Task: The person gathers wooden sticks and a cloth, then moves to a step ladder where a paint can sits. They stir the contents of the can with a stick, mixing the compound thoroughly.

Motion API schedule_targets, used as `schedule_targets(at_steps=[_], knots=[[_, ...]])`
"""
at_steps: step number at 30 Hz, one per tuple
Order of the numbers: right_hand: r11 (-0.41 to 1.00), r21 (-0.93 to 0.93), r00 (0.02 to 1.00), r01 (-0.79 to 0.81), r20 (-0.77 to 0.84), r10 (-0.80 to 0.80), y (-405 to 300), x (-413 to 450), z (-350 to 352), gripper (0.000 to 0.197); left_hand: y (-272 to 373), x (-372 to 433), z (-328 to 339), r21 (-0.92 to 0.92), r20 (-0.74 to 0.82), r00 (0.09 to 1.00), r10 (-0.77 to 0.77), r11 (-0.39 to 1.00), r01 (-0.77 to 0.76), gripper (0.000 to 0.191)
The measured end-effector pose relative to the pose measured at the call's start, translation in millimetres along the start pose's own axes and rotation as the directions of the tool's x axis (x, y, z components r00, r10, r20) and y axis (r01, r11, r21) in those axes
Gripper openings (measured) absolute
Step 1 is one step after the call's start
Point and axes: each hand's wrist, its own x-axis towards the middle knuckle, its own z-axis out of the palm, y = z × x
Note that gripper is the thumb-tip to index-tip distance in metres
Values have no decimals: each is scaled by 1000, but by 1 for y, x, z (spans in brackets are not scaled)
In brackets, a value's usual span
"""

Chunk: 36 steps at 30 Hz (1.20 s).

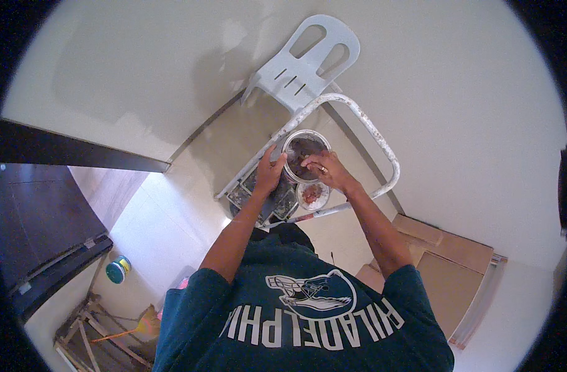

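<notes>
A round white tub with a grey-brown, smeared inside stands at the top of a paint-spattered metal stepladder. My left hand holds its left side, the thumb at the rim. My right hand reaches over the tub's right side with its fingers curled down into the opening. Whether those fingers pinch something small cannot be made out. Against the near side of the tub sits a smaller round container, whitish inside with reddish-brown matter in it.
A white plastic chair stands in the wall corner beyond the ladder. Flat cardboard leans at the right. To the left are a dark door, a green-and-yellow bucket, a broom and a wooden frame.
</notes>
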Motion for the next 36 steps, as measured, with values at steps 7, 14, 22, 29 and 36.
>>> schedule_targets(at_steps=[7, 14, 22, 29, 36], knots=[[955, 264, 981, -136, 168, 94, -9, -5, -19, 21, 6, -6, 16, 79, -155, 984, 85, 994, -73, 61], [957, -291, 989, 13, -136, -55, -60, -26, -16, 19, 8, -9, 14, 95, -140, 989, 49, 995, -35, 59], [874, -460, 961, -154, -275, 25, -61, -27, 21, 34, 1, -9, 7, 130, -70, 995, 76, 989, -66, 61], [740, -635, 961, -223, -270, 58, -8, -10, 62, 31, 13, -9, 6, 126, 8, 998, 60, 990, -60, 64], [875, -423, 963, -235, -226, 149, -48, -11, 5, 20, 8, -10, 5, 301, -50, 992, 114, 949, -94, 62]])
